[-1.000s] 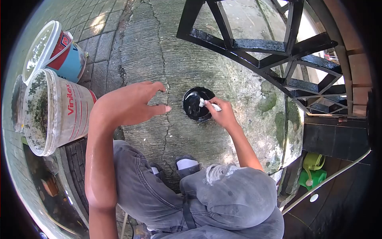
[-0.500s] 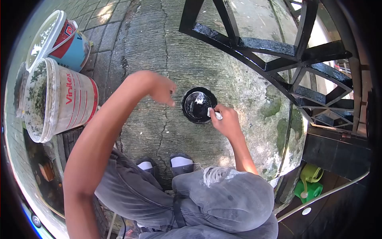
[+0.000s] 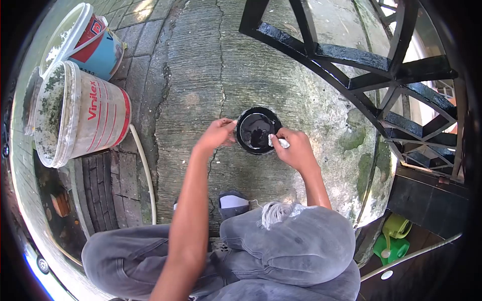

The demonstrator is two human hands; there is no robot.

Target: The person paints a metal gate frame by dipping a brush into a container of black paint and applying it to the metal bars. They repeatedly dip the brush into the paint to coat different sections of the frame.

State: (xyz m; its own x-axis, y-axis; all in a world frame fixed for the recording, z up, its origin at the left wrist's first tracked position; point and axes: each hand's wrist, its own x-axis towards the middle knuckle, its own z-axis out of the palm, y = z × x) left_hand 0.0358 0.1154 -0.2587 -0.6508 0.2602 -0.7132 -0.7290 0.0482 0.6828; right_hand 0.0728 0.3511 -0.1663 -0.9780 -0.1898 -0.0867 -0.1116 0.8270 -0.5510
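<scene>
A round black container point(image 3: 240, 143) stands on the concrete, with dark, glossy liquid point(image 3: 256, 125) inside. My left hand point(image 3: 218, 134) is at the container's left side. Its thumb reaches the rim while the other fingers curve lower down, apart from the thumb; whether they press on the wall cannot be made out. At the right rim, my right hand point(image 3: 295, 149) pinches a crumpled white cloth point(image 3: 282, 143) between thumb and fingers. The cloth's tip sits over the container's edge.
Two paint buckets stand on the left, a white one point(image 3: 100, 110) and a blue-red one point(image 3: 103, 55). A pale hose point(image 3: 144, 168) runs below them. A black metal lattice point(image 3: 351, 55) fills the upper right. White threads point(image 3: 276, 213) lie on my knee.
My left hand has come down and right to the container's left rim. The white highlight on the liquid has gone. My right hand stays by the right rim with the cloth.
</scene>
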